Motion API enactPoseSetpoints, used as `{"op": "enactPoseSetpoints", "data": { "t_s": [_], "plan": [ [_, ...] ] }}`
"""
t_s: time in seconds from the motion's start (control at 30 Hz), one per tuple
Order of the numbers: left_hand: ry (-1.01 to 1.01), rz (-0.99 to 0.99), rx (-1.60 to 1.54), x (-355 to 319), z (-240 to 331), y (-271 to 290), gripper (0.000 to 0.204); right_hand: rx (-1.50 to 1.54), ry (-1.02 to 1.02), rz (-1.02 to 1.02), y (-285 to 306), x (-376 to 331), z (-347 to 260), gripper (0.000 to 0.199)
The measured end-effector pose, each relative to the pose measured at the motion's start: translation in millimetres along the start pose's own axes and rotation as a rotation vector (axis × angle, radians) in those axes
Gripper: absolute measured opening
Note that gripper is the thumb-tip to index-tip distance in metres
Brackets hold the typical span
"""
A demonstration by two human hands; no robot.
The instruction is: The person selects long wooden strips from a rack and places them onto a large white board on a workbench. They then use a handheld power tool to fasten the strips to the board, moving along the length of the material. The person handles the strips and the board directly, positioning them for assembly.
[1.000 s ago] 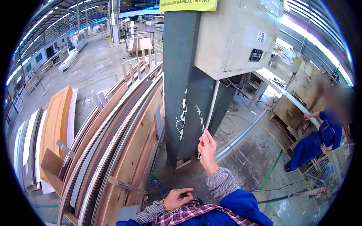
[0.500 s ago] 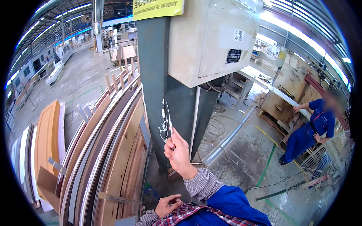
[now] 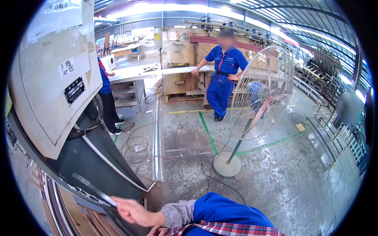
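My right hand (image 3: 134, 211) is closed around a narrow flat metal blade (image 3: 92, 187), whose held end is hidden in the fingers. The blade points up and left, blurred slightly, in front of a dark green-grey steel column (image 3: 92, 157). White paste-like smears (image 3: 88, 195) mark the column beside the blade; whether blade and column touch, I cannot tell. My left hand (image 3: 157, 231) shows only in part at the lower edge, close under the right sleeve, and its fingers are mostly hidden.
A cream electrical box (image 3: 51, 86) hangs on the column, with a white pipe (image 3: 112, 167) below. Boards (image 3: 75, 222) stand at lower left. Ahead are a cable (image 3: 138, 145), a floor fan (image 3: 262, 94) and a worktable (image 3: 134, 72). A co-worker (image 3: 224, 74) in blue stands there; another (image 3: 105, 90) is partly hidden.
My view has swung right, so the column and box now sit at the left. My right hand still holds the blade, now tilted further left. The left hand has slipped mostly out of sight.
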State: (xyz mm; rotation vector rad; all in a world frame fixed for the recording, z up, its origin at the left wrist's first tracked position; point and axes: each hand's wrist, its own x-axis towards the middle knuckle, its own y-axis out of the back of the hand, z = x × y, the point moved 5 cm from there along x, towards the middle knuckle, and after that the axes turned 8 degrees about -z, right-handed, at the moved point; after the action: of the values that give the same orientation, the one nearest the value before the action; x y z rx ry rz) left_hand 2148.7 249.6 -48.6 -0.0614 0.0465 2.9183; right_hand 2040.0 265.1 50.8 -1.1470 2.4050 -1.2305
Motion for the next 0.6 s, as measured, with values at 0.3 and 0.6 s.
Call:
{"op": "enactPoseSetpoints", "data": {
  "t_s": [0.3, 0.6],
  "plan": [
    [-0.022, -0.014, -0.071, -11.1, -52.0, 13.4, 0.031, -0.008, 0.015, 0.457, 101.8, -52.7, -36.4, 0.033],
    [0.074, -0.110, -0.047, 48.3, -76.2, -19.6, 0.031, 0.250, 0.049, 0.356, 170.5, -83.9, -87.7, 0.037]
  ]
}}
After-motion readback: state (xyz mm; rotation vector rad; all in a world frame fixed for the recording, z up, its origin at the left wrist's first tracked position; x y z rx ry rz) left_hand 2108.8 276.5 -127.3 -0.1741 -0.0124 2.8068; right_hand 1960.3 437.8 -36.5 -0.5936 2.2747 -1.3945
